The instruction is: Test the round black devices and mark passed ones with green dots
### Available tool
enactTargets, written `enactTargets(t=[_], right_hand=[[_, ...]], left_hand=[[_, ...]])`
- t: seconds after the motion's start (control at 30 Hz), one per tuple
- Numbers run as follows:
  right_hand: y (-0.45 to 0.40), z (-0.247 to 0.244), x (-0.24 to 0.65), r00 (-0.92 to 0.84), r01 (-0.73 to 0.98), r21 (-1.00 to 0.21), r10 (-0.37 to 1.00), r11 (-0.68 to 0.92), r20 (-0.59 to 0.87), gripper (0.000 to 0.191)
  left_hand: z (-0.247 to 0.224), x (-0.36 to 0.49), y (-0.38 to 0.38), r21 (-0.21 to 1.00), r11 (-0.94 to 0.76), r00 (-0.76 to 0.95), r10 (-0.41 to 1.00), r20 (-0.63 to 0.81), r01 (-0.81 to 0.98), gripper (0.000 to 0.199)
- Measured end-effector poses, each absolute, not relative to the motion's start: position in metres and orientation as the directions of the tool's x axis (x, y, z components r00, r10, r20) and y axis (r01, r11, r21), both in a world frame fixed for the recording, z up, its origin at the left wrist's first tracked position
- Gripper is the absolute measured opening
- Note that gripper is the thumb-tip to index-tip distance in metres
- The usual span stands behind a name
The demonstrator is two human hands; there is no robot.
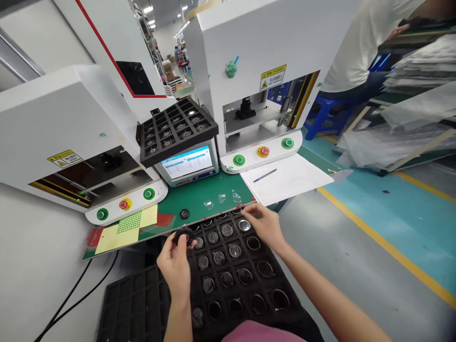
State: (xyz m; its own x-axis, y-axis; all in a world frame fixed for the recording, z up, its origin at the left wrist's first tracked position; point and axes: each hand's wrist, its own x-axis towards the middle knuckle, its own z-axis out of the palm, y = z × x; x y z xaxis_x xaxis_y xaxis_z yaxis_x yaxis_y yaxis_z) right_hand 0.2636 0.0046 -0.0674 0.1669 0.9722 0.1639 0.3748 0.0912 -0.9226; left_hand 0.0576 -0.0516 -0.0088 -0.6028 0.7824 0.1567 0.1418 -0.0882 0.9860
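My left hand (174, 266) grips a round black part (185, 234), with the thumb laid across it, above the near edge of the green table (199, 190). My right hand (265, 225) is held over the far right corner of a black compartment tray (245, 261), thumb and fingertips drawn together beside small red tabs (238, 207) along the table edge. Whatever lies between those fingertips is too small to make out. Round discs and rings sit in the tray's compartments; a shiny disc (244, 225) is just below my right fingers. Another round black part (184, 213) lies on the table.
Two white press machines (263, 123) (117, 190) flank a small screen (188, 161) with a tray of round parts (178, 126) on top. Clear film pieces (222, 198), a pen (265, 175) on paper and yellow sheets (124, 228) lie about. A person (363, 52) sits at right.
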Motion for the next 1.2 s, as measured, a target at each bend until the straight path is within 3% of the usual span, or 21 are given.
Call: enactTargets(t=[0.07, 0.17, 0.37, 0.53, 0.67, 0.93, 1.1, 1.2], right_hand=[[0.041, -0.097, 0.276, 0.189, 0.426, -0.904, 0.98, -0.024, 0.063, 0.024], [0.075, -0.129, 0.282, 0.17, 0.502, -0.856, 0.984, -0.125, -0.044, 0.021], [0.091, -0.155, 0.277, 0.113, 0.636, -0.741, 0.976, -0.214, -0.185, 0.023], [0.102, -0.157, 0.286, 0.098, 0.725, -0.641, 0.959, -0.252, -0.266, 0.023], [0.107, -0.146, 0.288, 0.039, 0.776, -0.601, 0.965, -0.193, -0.26, 0.024], [0.139, -0.117, 0.228, -0.25, 0.741, -0.664, 0.959, 0.099, -0.137, 0.029], [0.158, -0.098, 0.212, -0.3, 0.683, -0.724, 0.94, 0.093, -0.163, 0.03], [0.154, -0.081, 0.214, -0.31, 0.607, -0.79, 0.941, 0.086, -0.136, 0.025]], left_hand=[[-0.014, 0.046, -0.051, 1.0, -0.013, -0.584, 0.812, 0.004, -0.011, 0.034], [-0.024, 0.032, -0.059, 0.99, 0.107, -0.564, 0.814, -0.141, -0.093, 0.042], [-0.048, -0.001, -0.089, 0.958, 0.268, -0.654, 0.709, -0.265, -0.099, 0.054], [-0.06, -0.018, -0.104, 0.942, 0.303, -0.678, 0.663, -0.318, -0.145, 0.057], [-0.066, -0.018, -0.106, 0.935, 0.308, -0.65, 0.677, -0.344, -0.174, 0.054], [-0.063, -0.013, -0.106, 0.922, 0.316, -0.486, 0.783, -0.387, -0.226, 0.055], [-0.06, -0.011, -0.11, 0.937, 0.322, -0.484, 0.804, -0.345, -0.133, 0.058], [-0.056, -0.006, -0.11, 0.939, 0.302, -0.45, 0.824, -0.344, -0.165, 0.056]])
